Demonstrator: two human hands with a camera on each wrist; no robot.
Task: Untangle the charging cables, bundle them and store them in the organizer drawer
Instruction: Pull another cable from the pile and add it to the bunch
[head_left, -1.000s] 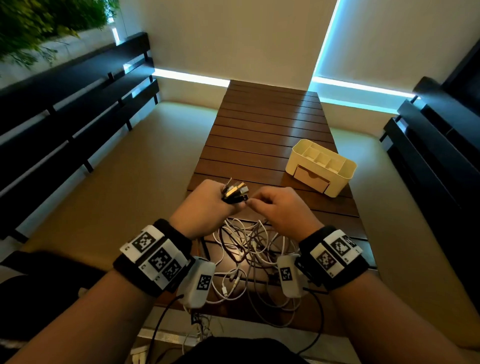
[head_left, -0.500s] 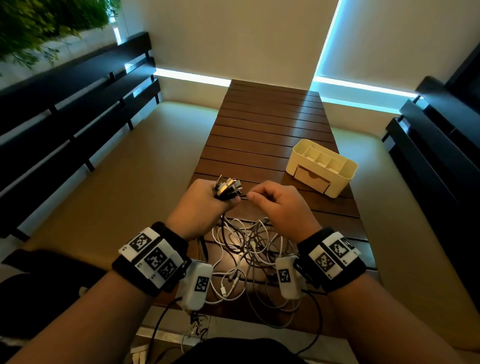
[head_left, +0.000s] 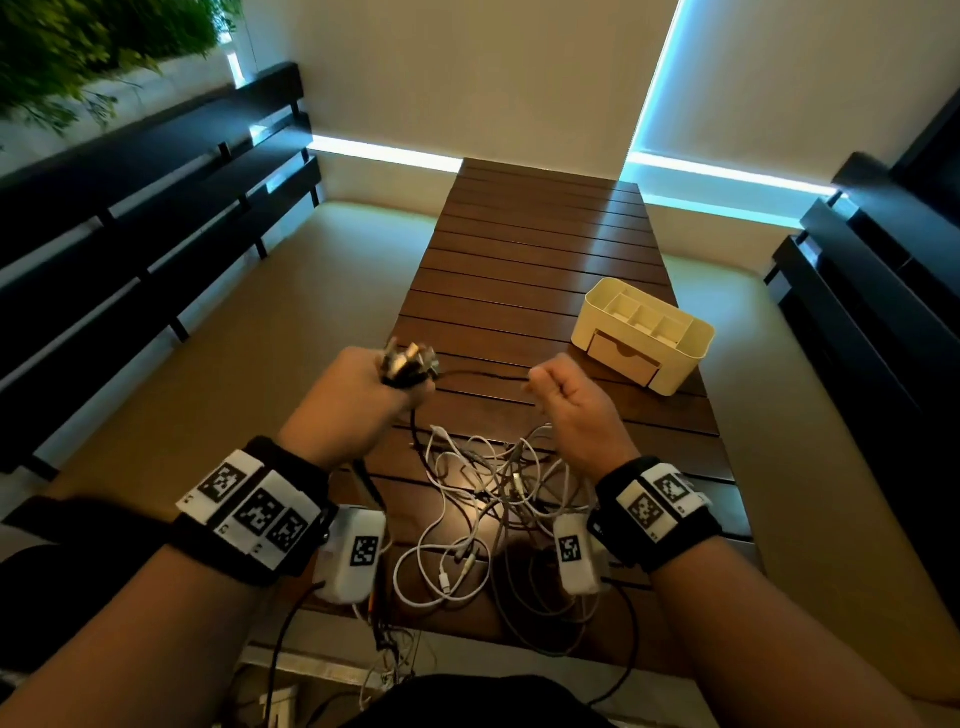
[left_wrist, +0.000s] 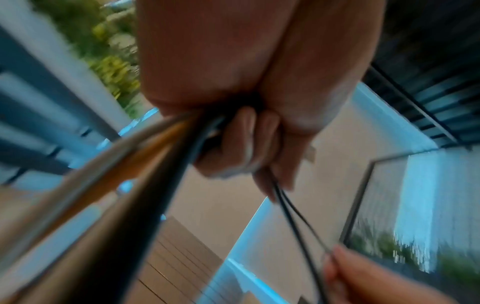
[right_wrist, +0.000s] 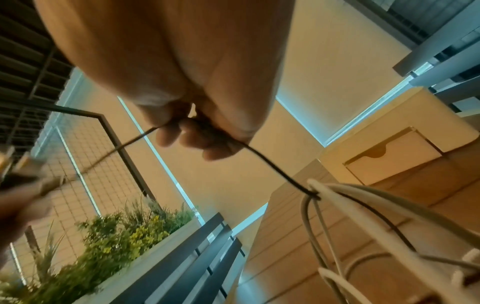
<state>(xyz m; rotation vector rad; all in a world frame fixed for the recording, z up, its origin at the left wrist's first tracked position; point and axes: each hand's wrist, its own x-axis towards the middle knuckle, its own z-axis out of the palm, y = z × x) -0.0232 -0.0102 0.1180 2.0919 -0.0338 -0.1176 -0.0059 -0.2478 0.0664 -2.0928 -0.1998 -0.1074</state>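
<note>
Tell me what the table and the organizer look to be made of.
Table: dark brown wood or a wood-look board, going by its parallel slats with gaps and faint sheen. Organizer: probably cream plastic, matte, with smooth moulded rounded corners; its drawer front looks tan, possibly wood or cardboard.

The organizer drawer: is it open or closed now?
Closed. The drawer front sits flush with the cream organizer body in both head and right wrist views.

I see bare table (head_left: 524, 249) slats across the upper centre of the head frame. Organizer (head_left: 675, 364) blocks centre right. Tangled cables (head_left: 488, 499) cover the lower centre; a black cable (head_left: 483, 375) spans mid-frame.
</note>
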